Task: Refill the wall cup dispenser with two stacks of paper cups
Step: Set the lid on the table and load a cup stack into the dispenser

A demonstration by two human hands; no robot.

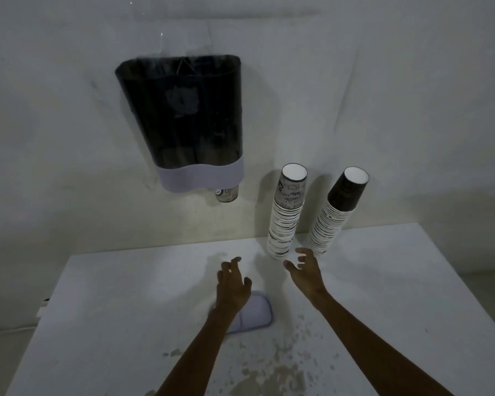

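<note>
A dark see-through cup dispenser (183,118) with a pale lilac base hangs on the wall, its top uncovered. One cup (227,193) pokes out below its right side. Two tall stacks of upside-down paper cups stand on the white table by the wall: the left stack (287,215) has a light printed top cup, the right stack (336,212) a dark one. My left hand (232,284) hovers over the table with fingers spread and holds nothing. My right hand (306,271) is open, its fingertips just short of the left stack's foot.
The dispenser's lilac lid (253,314) lies flat on the white table (112,310) under my left wrist. Brownish stains (280,370) speckle the table's near side. A white cable (12,328) runs off the left edge.
</note>
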